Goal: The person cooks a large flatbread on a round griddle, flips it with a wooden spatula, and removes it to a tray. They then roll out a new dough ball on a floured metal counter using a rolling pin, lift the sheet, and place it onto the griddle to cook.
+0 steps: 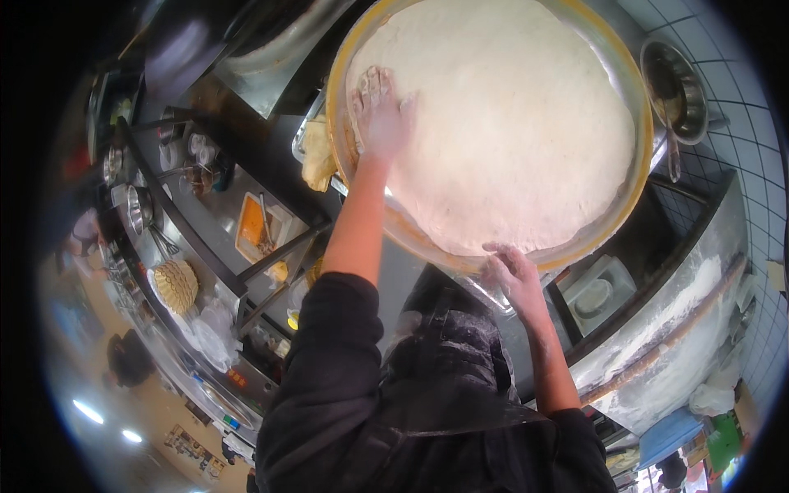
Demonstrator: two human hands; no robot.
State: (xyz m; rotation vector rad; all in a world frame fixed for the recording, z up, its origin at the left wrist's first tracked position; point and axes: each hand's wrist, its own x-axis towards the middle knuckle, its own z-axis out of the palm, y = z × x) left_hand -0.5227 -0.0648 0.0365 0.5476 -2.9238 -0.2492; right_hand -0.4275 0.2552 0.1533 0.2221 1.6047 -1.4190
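Observation:
A large flat sheet of pale dough (493, 123) covers most of a round pan (641, 145) with a yellowish rim, at the top middle of the head view. My left hand (382, 117), floury and with its fingers spread, lies flat on the dough near the pan's left side. At the pan's near edge, my right hand (511, 271) has its fingertips at the edge of the dough, with the fingers bent and partly apart. Whether they pinch the dough or the rim cannot be told.
A metal bowl (675, 92) with a spoon handle stands right of the pan. A long rolling pin (669, 336) lies on the floured metal counter (690, 363) at the right. At the left are shelves with a tray of orange food (253, 222), a whisk (165, 243) and a fluted yellowish stack (176, 285).

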